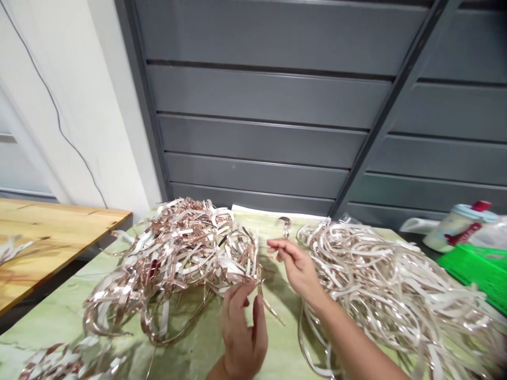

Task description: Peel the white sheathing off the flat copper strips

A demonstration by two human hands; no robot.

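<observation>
My left hand (244, 330) is at the near edge of a tangled heap of shiny rose-gold and white strips (186, 253). Its thumb stands apart from the curved fingers, and I see nothing held; the fingertips reach the heap's edge, though whether they touch it is unclear. Over the gap between two heaps, my right hand (298, 268) points leftward with fingers stretched out and slightly bent, nothing visible in them. Beside the right forearm lies a second heap of longer, looped pale strips (380, 285). One thin strip (273, 309) trails into the gap between my hands.
A green-topped table (190, 351) carries both heaps and a smaller pile of strips (71, 361) at the near left. To the left stands a wooden table (67, 237). A green plastic basket (475, 272) and a light-blue-lidded container (451, 227) sit at right. Grey panels (257, 95) rise behind.
</observation>
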